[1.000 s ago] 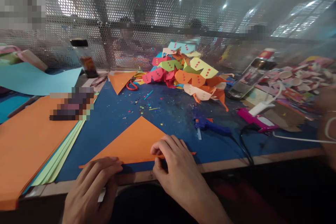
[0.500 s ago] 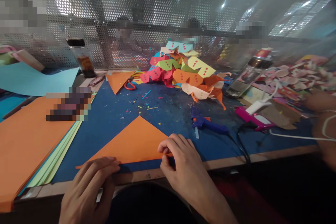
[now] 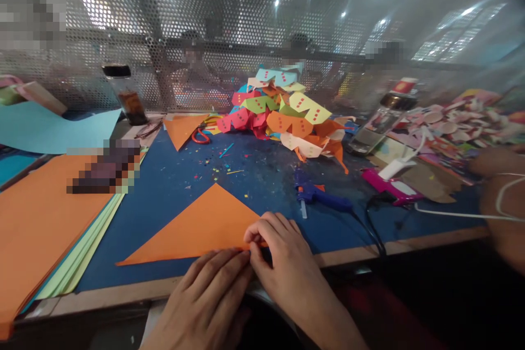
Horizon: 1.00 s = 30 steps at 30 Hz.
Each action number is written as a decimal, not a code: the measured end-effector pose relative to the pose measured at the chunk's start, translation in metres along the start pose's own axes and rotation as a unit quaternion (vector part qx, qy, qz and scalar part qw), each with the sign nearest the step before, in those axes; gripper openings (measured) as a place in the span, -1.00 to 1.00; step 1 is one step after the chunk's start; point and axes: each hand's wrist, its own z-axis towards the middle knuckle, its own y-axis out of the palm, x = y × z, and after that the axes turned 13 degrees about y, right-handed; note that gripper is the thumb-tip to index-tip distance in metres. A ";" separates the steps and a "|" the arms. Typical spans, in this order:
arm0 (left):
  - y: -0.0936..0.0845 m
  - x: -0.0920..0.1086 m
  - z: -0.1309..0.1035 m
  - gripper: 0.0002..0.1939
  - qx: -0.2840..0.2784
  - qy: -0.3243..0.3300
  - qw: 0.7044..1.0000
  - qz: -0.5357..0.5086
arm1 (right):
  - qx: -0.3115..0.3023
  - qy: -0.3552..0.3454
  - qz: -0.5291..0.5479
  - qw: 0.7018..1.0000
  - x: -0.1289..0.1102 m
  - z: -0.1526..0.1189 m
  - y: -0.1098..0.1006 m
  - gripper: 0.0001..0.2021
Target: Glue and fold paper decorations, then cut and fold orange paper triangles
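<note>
A sheet of orange paper (image 3: 192, 224), folded into a wide triangle, lies on the blue tabletop with its tip pointing away from me and its long edge towards me. My right hand (image 3: 283, 262) has its fingers curled over the right part of that long edge, thumb and forefinger pinching it. Stretched fingers of my left hand (image 3: 209, 290) rest along the same edge at its middle, their tips close to the right thumb. The paper's right corner is hidden behind my right hand.
Stacked orange sheets (image 3: 49, 213) with a blurred dark object on top lie left. Further back are an orange triangle (image 3: 180, 128), red-handled scissors (image 3: 200, 135) and a heap of paper masks (image 3: 291, 120). A blue glue gun (image 3: 324, 197), pink power strip (image 3: 391, 186) and bottle (image 3: 375, 128) stand right.
My left hand has slid right along the paper's long edge, from near the left corner to beside my right hand. The right hand stays at the edge; the view has shifted slightly.
</note>
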 end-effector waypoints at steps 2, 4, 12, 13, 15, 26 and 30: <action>0.006 0.001 0.004 -0.70 -0.003 0.001 1.000 0.011 | -0.002 0.004 0.002 1.000 0.000 0.000 0.000 -0.77; 0.009 0.002 0.005 -0.70 0.000 -0.004 1.000 0.025 | -0.001 0.004 0.002 1.000 0.000 -0.001 -0.001 -0.78; 0.019 0.009 0.004 -0.66 0.010 -0.035 0.999 0.036 | 0.025 0.007 -0.021 0.999 0.005 -0.001 -0.004 -0.75; 0.020 0.009 0.003 -0.67 0.012 -0.038 0.999 0.031 | 0.025 0.008 -0.021 0.999 0.005 -0.002 -0.004 -0.75; 0.021 0.009 0.002 -0.67 0.014 -0.044 0.999 0.023 | 0.026 0.012 -0.020 0.999 0.006 -0.003 -0.004 -0.75; 0.023 0.013 0.002 -0.67 -0.004 -0.075 0.997 0.008 | 0.049 0.009 0.014 0.999 0.015 -0.004 -0.004 -0.78; 0.023 0.015 0.002 -0.64 -0.010 -0.084 0.996 0.002 | 0.061 0.011 0.016 0.998 0.018 -0.004 -0.004 -0.77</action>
